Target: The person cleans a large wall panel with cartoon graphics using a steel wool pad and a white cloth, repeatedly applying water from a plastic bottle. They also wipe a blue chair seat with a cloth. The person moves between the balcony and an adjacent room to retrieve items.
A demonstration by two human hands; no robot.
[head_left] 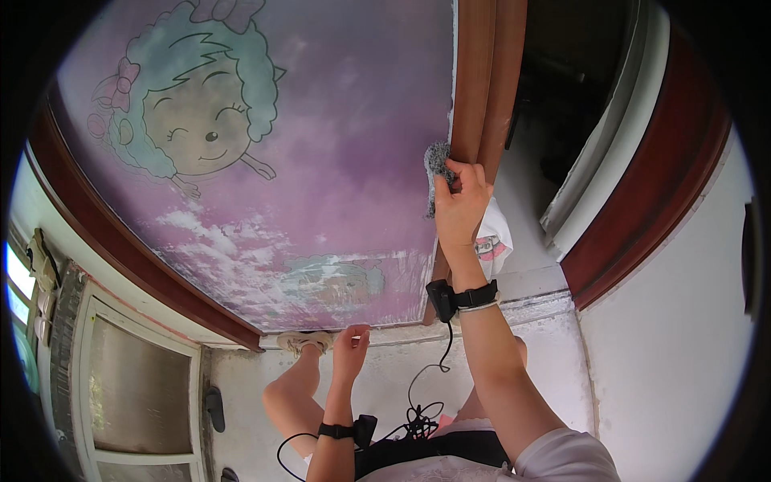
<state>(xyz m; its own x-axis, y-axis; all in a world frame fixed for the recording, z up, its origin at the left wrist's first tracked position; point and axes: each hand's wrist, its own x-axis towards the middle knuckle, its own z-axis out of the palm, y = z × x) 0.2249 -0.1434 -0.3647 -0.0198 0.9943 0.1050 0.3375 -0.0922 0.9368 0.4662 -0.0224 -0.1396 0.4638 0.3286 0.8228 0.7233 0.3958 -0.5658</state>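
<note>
My right hand [461,196] grips a grey fuzzy scrubbing cloth [438,164]. The cloth presses against the right edge of a purple panel [355,150], where the panel meets a brown wooden frame [476,78]. A cartoon sheep face [199,120] is printed on the panel, and a second, fainter one [331,280] shows lower down. Whitish smears [223,238] cover much of the panel's lower part. My left hand [350,352] hangs loosely curled near the panel's bottom edge, with nothing visible in it.
A white bag with a printed picture [495,238] sits behind my right forearm. A black cable [421,422] lies tangled at my lap, running to both wristbands. On the pale floor to the left is a dark slipper [214,410], near a white-framed glass door [141,379].
</note>
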